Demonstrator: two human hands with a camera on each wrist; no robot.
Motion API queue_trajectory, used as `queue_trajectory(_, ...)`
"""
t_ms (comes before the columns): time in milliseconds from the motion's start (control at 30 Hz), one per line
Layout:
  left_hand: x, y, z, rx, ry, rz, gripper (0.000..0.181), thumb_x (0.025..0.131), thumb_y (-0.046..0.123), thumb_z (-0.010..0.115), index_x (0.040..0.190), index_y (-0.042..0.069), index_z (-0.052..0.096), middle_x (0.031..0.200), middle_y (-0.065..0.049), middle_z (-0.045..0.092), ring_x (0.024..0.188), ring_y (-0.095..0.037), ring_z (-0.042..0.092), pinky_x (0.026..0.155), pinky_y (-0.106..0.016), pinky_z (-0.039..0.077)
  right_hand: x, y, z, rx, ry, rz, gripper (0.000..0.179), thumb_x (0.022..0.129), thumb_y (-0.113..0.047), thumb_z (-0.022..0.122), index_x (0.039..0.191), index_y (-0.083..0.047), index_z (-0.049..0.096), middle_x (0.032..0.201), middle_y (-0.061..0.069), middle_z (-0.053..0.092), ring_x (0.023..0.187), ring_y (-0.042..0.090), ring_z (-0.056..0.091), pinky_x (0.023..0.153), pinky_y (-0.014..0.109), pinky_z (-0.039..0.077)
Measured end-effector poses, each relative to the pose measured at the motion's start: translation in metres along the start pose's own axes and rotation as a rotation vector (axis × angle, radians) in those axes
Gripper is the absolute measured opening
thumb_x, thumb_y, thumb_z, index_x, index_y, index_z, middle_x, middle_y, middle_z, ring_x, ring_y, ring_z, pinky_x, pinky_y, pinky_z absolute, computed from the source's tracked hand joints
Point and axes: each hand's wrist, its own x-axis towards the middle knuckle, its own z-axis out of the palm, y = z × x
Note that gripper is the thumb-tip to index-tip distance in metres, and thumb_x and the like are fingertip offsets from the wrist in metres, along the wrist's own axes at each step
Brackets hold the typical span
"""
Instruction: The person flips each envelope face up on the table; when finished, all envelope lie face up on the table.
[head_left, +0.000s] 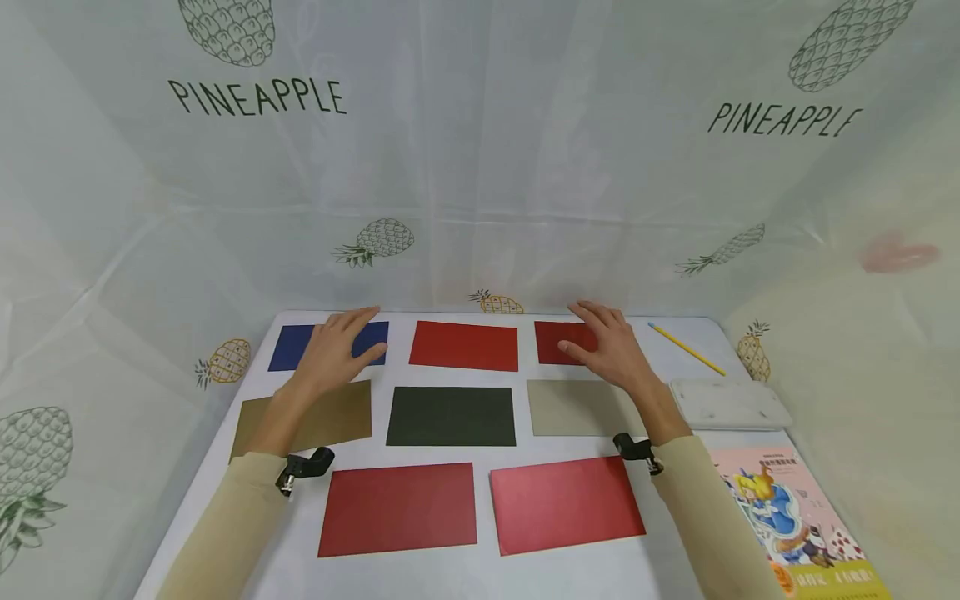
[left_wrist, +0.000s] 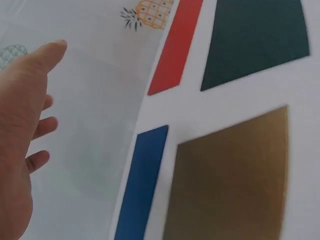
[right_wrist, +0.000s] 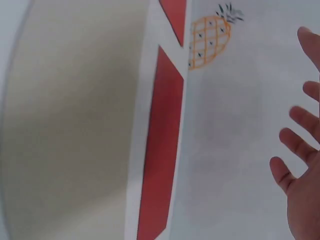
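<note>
My left hand (head_left: 332, 350) hovers over the blue envelope-like card (head_left: 288, 348) at the back left, thumb apart from loosely spread fingers, holding nothing. The brown-gold card (head_left: 337, 415) lies under my left forearm. Over the dark red card (head_left: 551, 343) at the back right is my right hand (head_left: 611, 346), its fingers spread and holding nothing. A beige card (head_left: 570, 408) lies nearer, partly shaded by the right arm. Between the hands are a bright red card (head_left: 463, 346) and a dark green card (head_left: 450, 416). Two more red cards, left (head_left: 399, 510) and right (head_left: 567, 505), lie in front.
On the right stand a yellow pencil (head_left: 686, 348), a whitish flat box (head_left: 729, 404) and a pink picture book (head_left: 798, 517). A pineapple-printed curtain (head_left: 480, 167) rises behind the white table (head_left: 420, 575) and along both sides.
</note>
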Motion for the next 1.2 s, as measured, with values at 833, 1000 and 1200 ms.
queue_trajectory(833, -0.076, 0.001, 0.044, -0.001, -0.267, 0.058, 0.078, 0.082, 0.058, 0.074, 0.148, 0.022, 0.052, 0.147, -0.006, 0.054, 0.135, -0.034, 0.046, 0.106, -0.064, 0.033, -0.053, -0.06, 0.067, 0.017, -0.448, -0.107, 0.074, 0.08, -0.055, 0.079, 0.143, -0.023, 0.057, 0.144, 0.001, 0.054, 0.134, 0.028, 0.048, 0.109, 0.057, 0.037)
queue_trajectory(1000, -0.08, 0.006, 0.046, 0.011, -0.272, 0.09, 0.082, 0.078, 0.058, 0.078, 0.147, 0.022, 0.053, 0.147, -0.008, 0.053, 0.136, -0.037, 0.044, 0.107, -0.064, 0.031, -0.057, -0.066, 0.069, -0.032, -0.43, -0.147, 0.076, 0.077, -0.056, 0.081, 0.141, -0.022, 0.059, 0.148, 0.002, 0.052, 0.13, 0.029, 0.049, 0.103, 0.056, 0.04)
queue_trajectory(1200, -0.081, 0.007, 0.048, 0.042, -0.261, 0.132, 0.086, 0.075, 0.06, 0.08, 0.146, 0.02, 0.055, 0.148, -0.005, 0.053, 0.138, -0.036, 0.042, 0.107, -0.063, 0.03, -0.059, -0.071, 0.076, -0.062, -0.439, -0.177, 0.079, 0.075, -0.059, 0.082, 0.14, -0.021, 0.06, 0.149, 0.003, 0.05, 0.122, 0.025, 0.048, 0.097, 0.048, 0.044)
